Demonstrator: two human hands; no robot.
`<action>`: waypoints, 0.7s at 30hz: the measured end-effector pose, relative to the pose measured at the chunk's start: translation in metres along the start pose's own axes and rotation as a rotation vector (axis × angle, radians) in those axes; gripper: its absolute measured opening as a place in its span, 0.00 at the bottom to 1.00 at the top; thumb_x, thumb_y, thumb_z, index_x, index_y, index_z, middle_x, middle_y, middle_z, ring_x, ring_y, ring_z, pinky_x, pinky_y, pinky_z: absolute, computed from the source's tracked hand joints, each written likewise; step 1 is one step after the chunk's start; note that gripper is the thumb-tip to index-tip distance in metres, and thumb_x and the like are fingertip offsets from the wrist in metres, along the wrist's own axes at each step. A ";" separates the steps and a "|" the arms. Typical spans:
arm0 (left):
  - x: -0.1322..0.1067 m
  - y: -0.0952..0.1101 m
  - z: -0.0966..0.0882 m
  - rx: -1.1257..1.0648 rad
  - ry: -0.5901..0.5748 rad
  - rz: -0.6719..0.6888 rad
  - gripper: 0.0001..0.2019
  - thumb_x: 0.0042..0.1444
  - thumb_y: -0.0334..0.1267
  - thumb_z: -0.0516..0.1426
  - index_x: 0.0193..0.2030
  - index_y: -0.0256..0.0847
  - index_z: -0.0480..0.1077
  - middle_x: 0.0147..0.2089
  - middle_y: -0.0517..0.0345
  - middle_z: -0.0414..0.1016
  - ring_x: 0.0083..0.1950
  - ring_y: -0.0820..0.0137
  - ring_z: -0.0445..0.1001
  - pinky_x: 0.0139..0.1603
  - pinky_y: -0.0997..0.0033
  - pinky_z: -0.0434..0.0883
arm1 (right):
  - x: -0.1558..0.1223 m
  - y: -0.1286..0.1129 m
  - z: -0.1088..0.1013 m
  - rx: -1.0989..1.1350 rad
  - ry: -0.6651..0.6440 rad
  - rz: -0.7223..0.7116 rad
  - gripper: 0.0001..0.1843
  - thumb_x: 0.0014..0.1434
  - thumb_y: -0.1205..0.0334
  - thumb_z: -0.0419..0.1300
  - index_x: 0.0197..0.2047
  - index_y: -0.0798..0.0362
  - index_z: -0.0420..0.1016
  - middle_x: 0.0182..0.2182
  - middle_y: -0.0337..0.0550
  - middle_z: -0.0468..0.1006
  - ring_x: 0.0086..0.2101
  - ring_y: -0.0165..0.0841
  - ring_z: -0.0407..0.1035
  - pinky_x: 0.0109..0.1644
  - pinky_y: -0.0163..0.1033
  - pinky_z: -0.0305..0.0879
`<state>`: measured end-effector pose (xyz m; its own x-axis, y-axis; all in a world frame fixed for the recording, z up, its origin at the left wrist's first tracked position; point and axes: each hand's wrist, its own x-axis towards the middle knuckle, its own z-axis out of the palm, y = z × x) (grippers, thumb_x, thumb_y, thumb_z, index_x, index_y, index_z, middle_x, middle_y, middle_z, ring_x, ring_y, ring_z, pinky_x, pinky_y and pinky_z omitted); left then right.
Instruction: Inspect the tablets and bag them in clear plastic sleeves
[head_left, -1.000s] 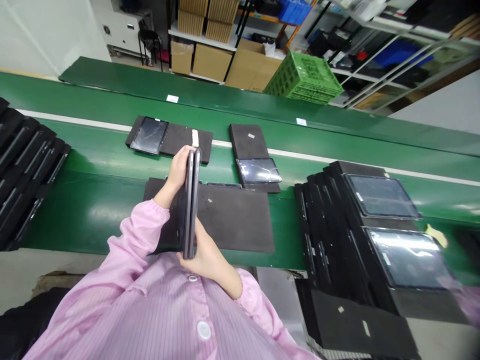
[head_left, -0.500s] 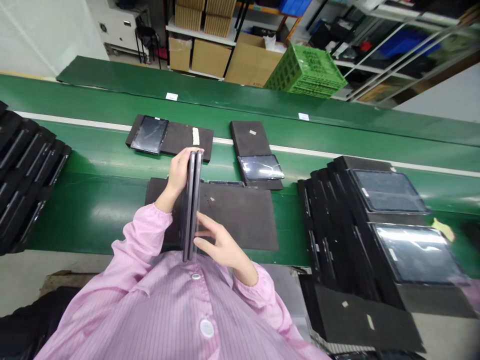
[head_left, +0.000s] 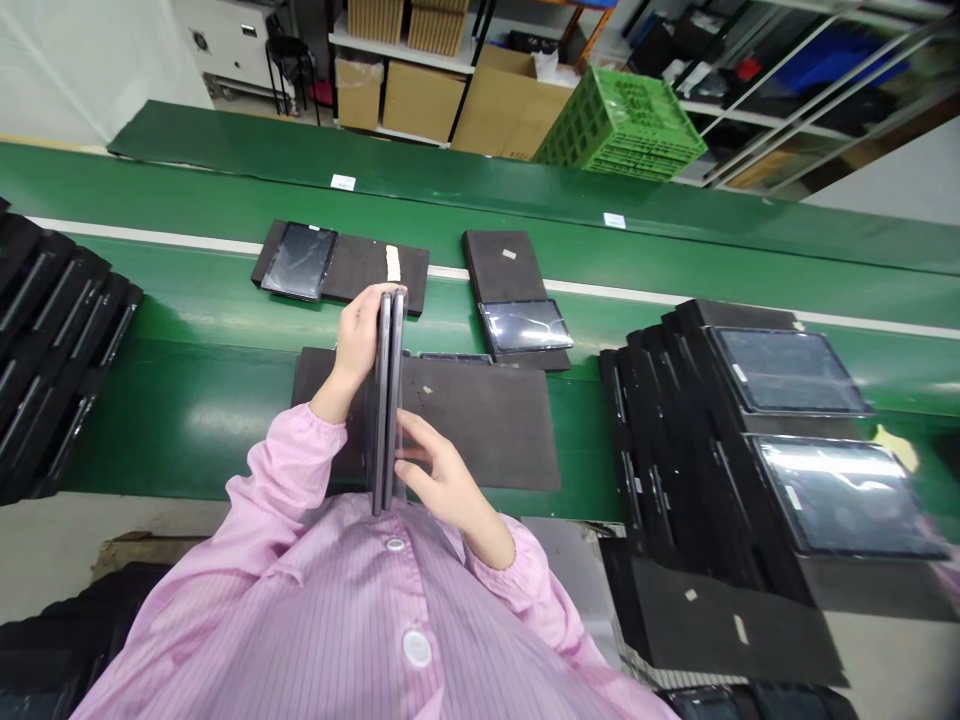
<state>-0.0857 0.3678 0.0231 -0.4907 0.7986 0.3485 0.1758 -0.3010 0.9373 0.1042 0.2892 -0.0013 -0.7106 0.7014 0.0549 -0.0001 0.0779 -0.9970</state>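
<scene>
Two slim dark tablets (head_left: pixel 388 400) stand on edge, side by side, close against my shirt front. My left hand (head_left: pixel 358 335) is closed around their far upper end from the left, with its fingers over the top. Against the right-hand face rest the fingertips and thumb of my right hand (head_left: pixel 442 475), the fingers spread apart. Beneath them lies a black foam tray (head_left: pixel 480 430) on the green belt; the edge of another tablet (head_left: pixel 456 358) shows at its far side. The tablets' broad faces are mostly hidden from me.
Beyond my hands, a tablet (head_left: pixel 300 262) and another tablet (head_left: pixel 526 326) lie on black foam blocks. Stacked foam trays with screens stand at left (head_left: pixel 56 350) and right (head_left: pixel 675 450). The green conveyor (head_left: pixel 202 400) runs across; green crates (head_left: pixel 619 125) stand behind it.
The view has shifted slightly. My hands keep the same hold and touch on the two upright tablets, with only a slight shift of the right fingers.
</scene>
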 end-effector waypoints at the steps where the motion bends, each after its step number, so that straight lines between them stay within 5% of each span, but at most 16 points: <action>1: -0.001 0.000 0.000 -0.002 0.008 0.004 0.25 0.66 0.58 0.48 0.39 0.43 0.78 0.42 0.53 0.81 0.45 0.66 0.77 0.49 0.66 0.72 | 0.000 -0.001 0.000 0.004 0.005 0.000 0.33 0.59 0.66 0.58 0.68 0.46 0.65 0.64 0.49 0.66 0.56 0.39 0.71 0.52 0.43 0.77; 5: -0.004 -0.001 0.000 0.061 0.039 0.055 0.24 0.67 0.58 0.48 0.41 0.43 0.77 0.45 0.52 0.80 0.47 0.65 0.77 0.51 0.65 0.71 | 0.000 -0.002 -0.006 0.004 0.041 0.022 0.28 0.64 0.61 0.55 0.67 0.49 0.67 0.63 0.48 0.69 0.59 0.39 0.69 0.58 0.45 0.73; 10: -0.005 -0.002 0.000 0.270 0.082 0.218 0.23 0.69 0.55 0.47 0.41 0.41 0.76 0.45 0.52 0.80 0.49 0.65 0.76 0.54 0.64 0.67 | -0.002 0.020 -0.024 0.149 0.113 0.102 0.22 0.64 0.56 0.54 0.57 0.49 0.78 0.56 0.43 0.77 0.62 0.44 0.66 0.72 0.55 0.53; 15: -0.006 0.000 0.004 0.397 0.081 0.292 0.23 0.70 0.53 0.46 0.41 0.41 0.76 0.43 0.54 0.81 0.48 0.67 0.76 0.54 0.66 0.66 | -0.003 0.045 -0.030 0.350 0.217 0.199 0.24 0.55 0.52 0.56 0.50 0.52 0.83 0.53 0.43 0.79 0.63 0.47 0.64 0.73 0.54 0.50; 21: -0.005 -0.003 0.006 0.408 0.098 0.298 0.24 0.70 0.54 0.45 0.41 0.40 0.76 0.43 0.54 0.81 0.48 0.67 0.76 0.54 0.67 0.66 | -0.002 0.045 -0.029 0.390 0.204 0.232 0.26 0.56 0.42 0.62 0.51 0.50 0.83 0.55 0.42 0.78 0.61 0.48 0.65 0.72 0.53 0.52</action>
<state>-0.0783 0.3680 0.0191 -0.4427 0.6506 0.6171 0.6295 -0.2646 0.7306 0.1254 0.3118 -0.0444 -0.5708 0.7965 -0.1997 -0.1494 -0.3399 -0.9285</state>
